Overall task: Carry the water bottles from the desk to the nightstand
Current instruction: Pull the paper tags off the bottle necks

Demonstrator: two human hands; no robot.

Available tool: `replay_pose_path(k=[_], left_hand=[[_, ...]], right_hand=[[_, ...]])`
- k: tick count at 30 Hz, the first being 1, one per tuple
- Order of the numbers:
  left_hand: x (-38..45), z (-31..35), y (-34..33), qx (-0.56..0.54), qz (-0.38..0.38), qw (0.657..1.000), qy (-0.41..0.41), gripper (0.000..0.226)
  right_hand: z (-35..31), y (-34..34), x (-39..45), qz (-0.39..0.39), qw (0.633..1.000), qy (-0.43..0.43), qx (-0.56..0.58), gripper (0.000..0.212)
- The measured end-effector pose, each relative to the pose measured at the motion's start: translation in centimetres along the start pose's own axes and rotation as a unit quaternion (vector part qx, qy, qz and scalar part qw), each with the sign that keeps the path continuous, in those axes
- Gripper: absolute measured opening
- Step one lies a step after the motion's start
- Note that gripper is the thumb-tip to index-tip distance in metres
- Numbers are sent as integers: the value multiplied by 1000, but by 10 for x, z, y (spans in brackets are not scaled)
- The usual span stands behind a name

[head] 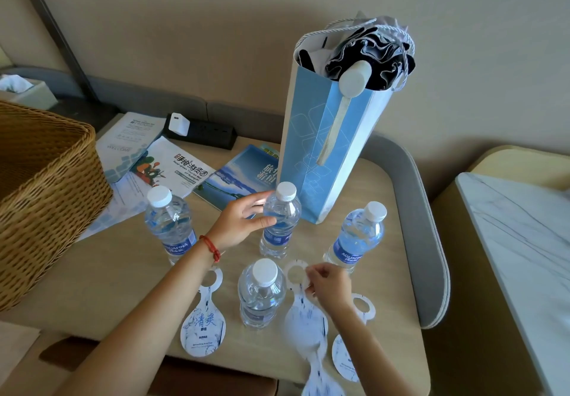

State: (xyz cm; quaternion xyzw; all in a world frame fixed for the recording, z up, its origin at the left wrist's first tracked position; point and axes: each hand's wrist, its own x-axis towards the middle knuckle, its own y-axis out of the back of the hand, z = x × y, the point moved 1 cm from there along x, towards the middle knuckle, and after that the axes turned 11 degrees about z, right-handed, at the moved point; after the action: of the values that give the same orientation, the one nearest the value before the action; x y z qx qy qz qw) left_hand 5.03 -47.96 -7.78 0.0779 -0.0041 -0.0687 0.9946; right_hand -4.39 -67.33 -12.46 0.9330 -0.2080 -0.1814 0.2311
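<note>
A light wooden desk (364, 179) carries everything. At its left edge stands a big woven basket (46, 192). Near the wall a tall blue paper bag (320, 149) stands upright with dark cloth in its mouth. Left of the bag lie brochures (172, 167); one shows the word "WELCOME", and another has Chinese characters with small English text that I cannot read. Behind them lies a black power strip (203, 133) with a white charger in it.

Four water bottles stand upright on the desk, all with white caps. The left bottle (169, 226) and the right bottle (357, 238) show "AQUAFINA" on blue labels. The left hand (243, 219) curls around the upper part of the far bottle (281, 219), thumb and fingers touching it. The near bottle (261, 294) stands free. The right hand (330, 284) pinches a white paper hang tag (305, 318), which is blurred. Another tag (203, 324) lies flat with blue Chinese writing.
</note>
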Motion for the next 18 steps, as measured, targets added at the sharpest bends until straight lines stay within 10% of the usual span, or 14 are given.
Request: replay_pose_path(k=[11, 18], left_hand=[[-6, 4, -4, 4, 15, 1000, -4, 51], [-26, -2, -3, -3, 77, 997, -1, 46]], right_hand=[[26, -18, 7, 10, 967, 45, -249, 19], [23, 3, -7, 60, 986, 84, -129, 24]])
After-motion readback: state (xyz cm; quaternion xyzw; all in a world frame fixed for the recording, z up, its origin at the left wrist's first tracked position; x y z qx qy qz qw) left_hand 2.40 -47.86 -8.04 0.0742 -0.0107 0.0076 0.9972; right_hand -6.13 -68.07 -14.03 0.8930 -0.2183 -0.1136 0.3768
